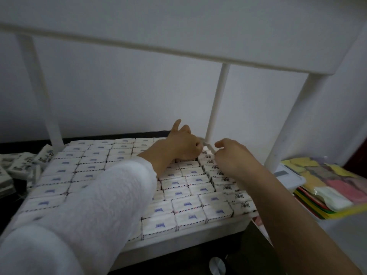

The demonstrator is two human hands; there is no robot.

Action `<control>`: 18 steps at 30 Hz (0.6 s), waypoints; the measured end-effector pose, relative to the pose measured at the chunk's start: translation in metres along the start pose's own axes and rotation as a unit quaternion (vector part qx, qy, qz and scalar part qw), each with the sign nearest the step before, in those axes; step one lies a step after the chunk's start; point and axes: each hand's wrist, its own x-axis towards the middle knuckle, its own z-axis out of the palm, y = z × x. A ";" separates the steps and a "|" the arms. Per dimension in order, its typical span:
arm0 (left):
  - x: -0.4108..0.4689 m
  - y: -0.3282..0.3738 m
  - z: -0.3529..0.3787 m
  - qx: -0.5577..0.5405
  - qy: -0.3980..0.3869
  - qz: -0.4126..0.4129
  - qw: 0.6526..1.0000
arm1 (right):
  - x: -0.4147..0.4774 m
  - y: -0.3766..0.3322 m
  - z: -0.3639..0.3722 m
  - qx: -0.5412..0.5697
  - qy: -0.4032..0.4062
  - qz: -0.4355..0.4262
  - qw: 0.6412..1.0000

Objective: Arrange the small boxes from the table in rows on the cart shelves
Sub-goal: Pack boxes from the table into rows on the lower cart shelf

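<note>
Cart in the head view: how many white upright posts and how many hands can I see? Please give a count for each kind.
White cart posts: 3
Hands: 2, the left hand and the right hand
Total: 5

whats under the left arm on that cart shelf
Under the left sleeve the rows of small boxes run on across the cart shelf. The sleeve covers a diagonal strip of them, so whether any slots there are empty cannot be seen.

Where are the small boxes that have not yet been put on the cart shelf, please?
The loose boxes lie in a heap at the far left of the head view, on the dark table just beyond the left edge of the cart shelf.
</note>
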 end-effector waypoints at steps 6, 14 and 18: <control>0.005 0.002 -0.002 -0.004 0.000 0.022 1.000 | -0.001 0.004 0.010 -0.142 -0.075 0.019 0.987; 0.010 -0.003 0.004 -0.028 0.022 0.034 0.999 | -0.002 0.005 0.011 -0.091 -0.140 -0.002 0.986; 0.012 -0.002 0.005 -0.059 0.021 0.024 0.998 | -0.009 0.005 0.009 -0.091 -0.136 -0.012 0.986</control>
